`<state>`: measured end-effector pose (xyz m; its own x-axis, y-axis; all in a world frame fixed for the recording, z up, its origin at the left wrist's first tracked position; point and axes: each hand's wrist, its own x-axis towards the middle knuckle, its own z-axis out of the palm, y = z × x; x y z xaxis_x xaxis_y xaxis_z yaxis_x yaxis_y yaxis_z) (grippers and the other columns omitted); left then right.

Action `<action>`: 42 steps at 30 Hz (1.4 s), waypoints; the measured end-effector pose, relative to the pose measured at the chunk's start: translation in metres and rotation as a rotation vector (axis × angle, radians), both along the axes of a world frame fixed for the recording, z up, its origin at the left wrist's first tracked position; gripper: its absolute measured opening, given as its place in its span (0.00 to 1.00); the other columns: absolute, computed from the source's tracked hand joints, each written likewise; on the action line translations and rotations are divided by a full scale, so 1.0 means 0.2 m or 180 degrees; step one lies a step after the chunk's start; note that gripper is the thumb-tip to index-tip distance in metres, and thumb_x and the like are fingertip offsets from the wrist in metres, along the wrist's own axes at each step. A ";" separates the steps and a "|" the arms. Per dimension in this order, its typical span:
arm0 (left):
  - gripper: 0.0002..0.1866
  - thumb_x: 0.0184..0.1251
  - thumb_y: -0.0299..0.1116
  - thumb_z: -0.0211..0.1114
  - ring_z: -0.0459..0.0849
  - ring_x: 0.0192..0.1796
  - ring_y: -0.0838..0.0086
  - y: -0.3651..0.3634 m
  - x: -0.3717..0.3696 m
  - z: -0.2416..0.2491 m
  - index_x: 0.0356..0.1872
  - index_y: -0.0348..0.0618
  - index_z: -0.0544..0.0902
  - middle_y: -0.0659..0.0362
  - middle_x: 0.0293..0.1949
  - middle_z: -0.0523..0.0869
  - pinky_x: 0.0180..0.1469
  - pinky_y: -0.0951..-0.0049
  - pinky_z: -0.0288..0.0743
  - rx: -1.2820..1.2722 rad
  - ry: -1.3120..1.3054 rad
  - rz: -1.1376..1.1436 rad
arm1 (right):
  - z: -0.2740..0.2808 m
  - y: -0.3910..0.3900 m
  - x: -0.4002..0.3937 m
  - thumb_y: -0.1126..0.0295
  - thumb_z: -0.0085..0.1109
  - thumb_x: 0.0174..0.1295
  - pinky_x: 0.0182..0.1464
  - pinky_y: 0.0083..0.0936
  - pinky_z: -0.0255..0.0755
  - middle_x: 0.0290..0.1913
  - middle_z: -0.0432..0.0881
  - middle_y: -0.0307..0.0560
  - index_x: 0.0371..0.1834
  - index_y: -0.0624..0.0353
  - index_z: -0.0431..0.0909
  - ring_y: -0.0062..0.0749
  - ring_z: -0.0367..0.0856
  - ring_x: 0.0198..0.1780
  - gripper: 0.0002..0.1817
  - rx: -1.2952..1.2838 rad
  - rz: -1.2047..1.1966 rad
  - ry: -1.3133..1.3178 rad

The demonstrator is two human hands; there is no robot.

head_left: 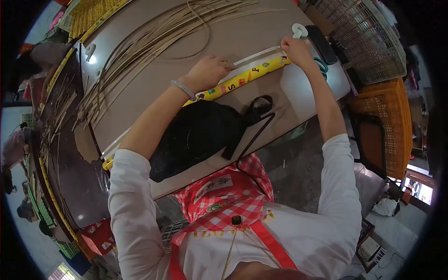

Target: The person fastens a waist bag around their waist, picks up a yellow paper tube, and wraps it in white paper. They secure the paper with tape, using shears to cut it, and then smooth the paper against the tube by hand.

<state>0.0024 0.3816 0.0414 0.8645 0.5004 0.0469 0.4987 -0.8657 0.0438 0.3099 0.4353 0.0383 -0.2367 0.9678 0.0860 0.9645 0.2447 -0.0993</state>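
Note:
A yellow strip printed with letters and small pictures (240, 81) runs slantwise along the table. A narrow white tape strip (256, 55) lies along its far side, between my two hands. My left hand (207, 73) rests on the white strip with its fingers stretched out, and a ring and a pale bangle show on that arm. My right hand (296, 50) is closed at the other end of the white strip, its fingertips pinched there. Just beyond it is a white tape roll (299, 31). A black mesh bag (200, 135) lies below my left forearm.
Long thin brown strips (154, 37) spread over the table's far left. Right of my right hand are a long black case (321, 44) and a teal loop handle (321, 68). Orange crates (382, 126) and a pale basket (364, 37) stand at the right. Other people sit far left.

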 end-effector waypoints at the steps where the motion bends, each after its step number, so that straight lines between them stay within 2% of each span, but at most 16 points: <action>1: 0.12 0.57 0.27 0.55 0.70 0.59 0.72 0.00 0.00 0.00 0.38 0.46 0.85 0.65 0.54 0.78 0.58 0.69 0.66 0.0002 0.0000 -0.0007 | 0.01 0.00 0.00 0.64 0.52 0.58 0.43 0.37 0.62 0.29 0.80 0.44 0.32 0.53 0.75 0.40 0.78 0.37 0.07 0.0002 -0.0007 0.0000; 4: 0.13 0.57 0.27 0.54 0.71 0.59 0.71 0.00 0.00 0.00 0.40 0.46 0.84 0.65 0.55 0.77 0.58 0.69 0.66 0.0036 0.0087 0.0025 | 0.06 0.01 0.01 0.62 0.49 0.59 0.41 0.35 0.66 0.29 0.79 0.45 0.32 0.52 0.73 0.39 0.78 0.36 0.08 -0.0139 0.0105 -0.0134; 6: 0.13 0.57 0.27 0.54 0.71 0.59 0.71 0.00 0.00 0.01 0.42 0.46 0.83 0.66 0.55 0.77 0.59 0.70 0.65 -0.0049 0.0181 0.0030 | 0.10 0.00 0.03 0.62 0.47 0.59 0.45 0.37 0.58 0.28 0.80 0.43 0.30 0.49 0.74 0.38 0.78 0.35 0.07 -0.0625 0.0179 0.0379; 7: 0.14 0.57 0.27 0.54 0.71 0.59 0.71 0.01 0.00 0.00 0.43 0.46 0.83 0.65 0.55 0.77 0.59 0.70 0.65 -0.0001 0.0141 0.0060 | 0.12 0.03 0.03 0.62 0.47 0.59 0.45 0.37 0.58 0.28 0.80 0.43 0.30 0.49 0.74 0.38 0.78 0.35 0.07 -0.0645 0.0140 0.0395; 9: 0.16 0.54 0.25 0.53 0.74 0.55 0.69 0.02 -0.02 -0.04 0.44 0.45 0.82 0.64 0.52 0.80 0.56 0.68 0.67 0.0313 -0.0027 -0.0102 | 0.09 0.01 0.07 0.61 0.48 0.57 0.35 0.30 0.69 0.27 0.78 0.45 0.32 0.54 0.73 0.34 0.77 0.31 0.09 -0.0443 0.0592 0.0485; 11: 0.16 0.56 0.25 0.53 0.75 0.54 0.67 0.03 -0.02 -0.05 0.46 0.44 0.81 0.62 0.51 0.80 0.56 0.66 0.68 0.0365 -0.0179 -0.0109 | -0.07 -0.27 0.23 0.61 0.48 0.57 0.35 0.30 0.69 0.27 0.78 0.45 0.32 0.55 0.73 0.34 0.77 0.31 0.10 -0.0765 0.0208 0.0533; 13: 0.15 0.59 0.26 0.52 0.76 0.52 0.65 0.06 0.00 -0.06 0.46 0.42 0.80 0.61 0.51 0.79 0.55 0.62 0.70 0.0501 0.0089 -0.0318 | -0.20 -0.62 0.38 0.61 0.48 0.57 0.35 0.29 0.68 0.27 0.78 0.44 0.32 0.55 0.73 0.34 0.77 0.31 0.10 -0.1170 -0.0180 0.0536; 14: 0.14 0.61 0.27 0.52 0.77 0.51 0.65 0.08 0.00 -0.08 0.47 0.43 0.80 0.62 0.51 0.79 0.54 0.63 0.70 0.0307 -0.0042 -0.0297 | -0.24 -0.75 0.44 0.61 0.48 0.57 0.35 0.29 0.68 0.27 0.78 0.44 0.32 0.55 0.73 0.33 0.77 0.30 0.10 -0.1333 -0.0327 0.0523; 19: 0.13 0.63 0.33 0.54 0.78 0.50 0.64 0.12 0.00 -0.07 0.48 0.50 0.80 0.63 0.51 0.80 0.53 0.65 0.71 0.0100 0.0096 -0.0391 | -0.37 -1.01 0.48 0.61 0.48 0.57 0.35 0.29 0.68 0.27 0.77 0.44 0.31 0.56 0.73 0.33 0.76 0.30 0.10 -0.1773 -0.0548 0.0544; 24: 0.13 0.64 0.34 0.54 0.78 0.51 0.65 0.14 -0.03 -0.11 0.47 0.49 0.81 0.63 0.50 0.80 0.54 0.65 0.71 0.0042 -0.0016 -0.0255 | -0.37 -0.89 0.40 0.61 0.49 0.56 0.35 0.28 0.68 0.27 0.77 0.44 0.31 0.56 0.73 0.32 0.76 0.30 0.10 -0.1813 -0.0397 0.0525; 25: 0.13 0.63 0.31 0.54 0.77 0.52 0.67 0.09 0.00 -0.08 0.47 0.48 0.81 0.62 0.51 0.79 0.54 0.66 0.72 -0.0065 -0.0097 -0.0033 | -0.35 -0.82 0.38 0.61 0.49 0.56 0.34 0.28 0.68 0.27 0.77 0.44 0.31 0.56 0.73 0.32 0.76 0.30 0.11 -0.1766 -0.0327 0.0495; 27: 0.14 0.60 0.29 0.54 0.76 0.54 0.68 0.05 0.00 -0.03 0.46 0.48 0.81 0.62 0.52 0.79 0.55 0.67 0.71 0.0446 0.0201 -0.0237 | -0.27 -0.61 0.33 0.61 0.49 0.56 0.34 0.28 0.68 0.27 0.77 0.43 0.31 0.57 0.72 0.32 0.75 0.30 0.11 -0.1603 -0.0131 0.0411; 28: 0.15 0.58 0.26 0.54 0.76 0.55 0.68 0.04 0.02 -0.04 0.46 0.48 0.82 0.64 0.53 0.78 0.57 0.68 0.69 0.0271 0.0033 -0.0064 | -0.22 -0.50 0.30 0.61 0.49 0.56 0.34 0.28 0.68 0.27 0.77 0.43 0.30 0.57 0.72 0.31 0.75 0.30 0.11 -0.1509 -0.0026 0.0363; 32: 0.16 0.58 0.25 0.52 0.73 0.57 0.69 0.03 0.00 -0.01 0.46 0.51 0.82 0.68 0.55 0.77 0.58 0.68 0.68 0.0240 0.0212 0.0044 | -0.04 -0.19 0.15 0.61 0.49 0.55 0.34 0.27 0.67 0.27 0.77 0.43 0.30 0.57 0.72 0.31 0.75 0.29 0.11 -0.1255 0.0338 0.0194; 40: 0.14 0.57 0.26 0.55 0.74 0.55 0.71 0.01 0.02 -0.02 0.42 0.49 0.83 0.67 0.53 0.79 0.59 0.69 0.65 0.0359 0.0151 0.0084 | 0.18 0.02 -0.08 0.61 0.49 0.55 0.34 0.27 0.67 0.26 0.76 0.43 0.30 0.58 0.72 0.30 0.74 0.29 0.12 -0.1156 0.0754 -0.0089; 42: 0.13 0.56 0.27 0.56 0.77 0.52 0.70 0.01 0.03 -0.02 0.41 0.49 0.84 0.65 0.49 0.80 0.57 0.69 0.67 0.0203 0.0102 0.0212 | 0.25 -0.03 -0.10 0.60 0.49 0.52 0.31 0.24 0.64 0.24 0.73 0.40 0.28 0.60 0.72 0.25 0.70 0.27 0.13 -0.1771 0.0740 0.0403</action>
